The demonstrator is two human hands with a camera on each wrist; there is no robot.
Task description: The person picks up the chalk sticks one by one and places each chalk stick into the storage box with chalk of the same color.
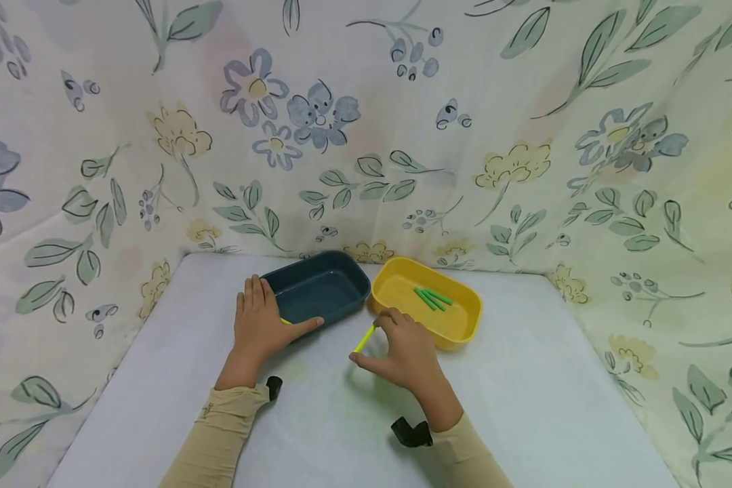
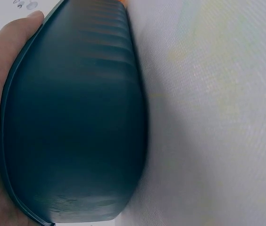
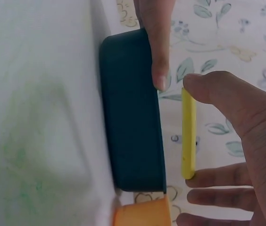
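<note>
My left hand [image 1: 262, 325] rests on the near left corner of a dark teal tray [image 1: 348, 308], its thumb stretched along the front rim and its fingers extended at the left side. A bit of yellow [image 1: 286, 321] shows beside the base of that thumb; most of it is hidden. My right hand [image 1: 405, 349] pinches a short yellow stick [image 3: 188, 134] by its two ends, between thumb and fingertip. It is held above the cloth, just in front of a yellow tray [image 1: 457, 335]. Several green sticks [image 1: 432, 298] lie inside the yellow tray.
The two trays stand side by side at the back of a white cloth-covered table [image 1: 524, 379]. Behind them hangs a floral curtain [image 1: 366, 135]. Faint green and yellow smudges mark the cloth. Black straps [image 1: 411, 432] show at the wrists.
</note>
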